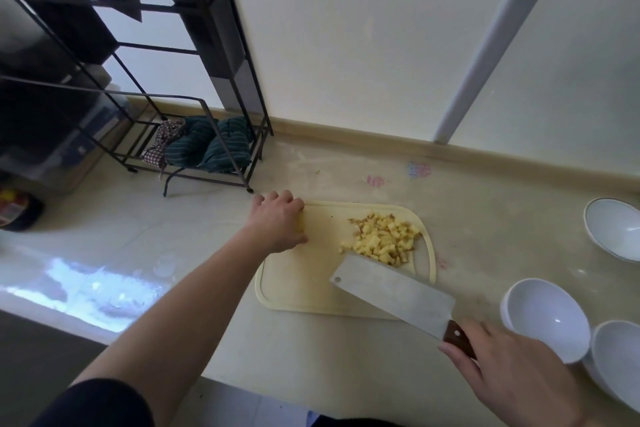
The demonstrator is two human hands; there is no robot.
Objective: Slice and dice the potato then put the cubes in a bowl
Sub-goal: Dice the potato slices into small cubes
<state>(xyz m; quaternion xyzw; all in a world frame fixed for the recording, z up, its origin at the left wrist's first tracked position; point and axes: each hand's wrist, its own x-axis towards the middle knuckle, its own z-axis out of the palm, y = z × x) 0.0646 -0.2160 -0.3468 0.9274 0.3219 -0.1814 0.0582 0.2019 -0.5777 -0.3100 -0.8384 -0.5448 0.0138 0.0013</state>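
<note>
Potato cubes [382, 241] lie diced on the cutting board [304, 284]; bowls [545, 317] empty. Right hand [512, 378] clamps the cleaver [394, 291]; left hand [277, 222] curled at the board's far-left edge.

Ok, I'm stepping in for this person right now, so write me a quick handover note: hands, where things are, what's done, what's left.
Left hand: resting on the far left corner of the pale yellow plastic cutting board; whether it covers any uncut piece cannot be told.
Right hand: gripping the wooden handle of the broad steel cleaver, blade over the board's near right side.
Done: pile of diced yellow potato cubes on the board's far right.
Left: move the cubes into one of the three empty white bowls on the right.
</note>
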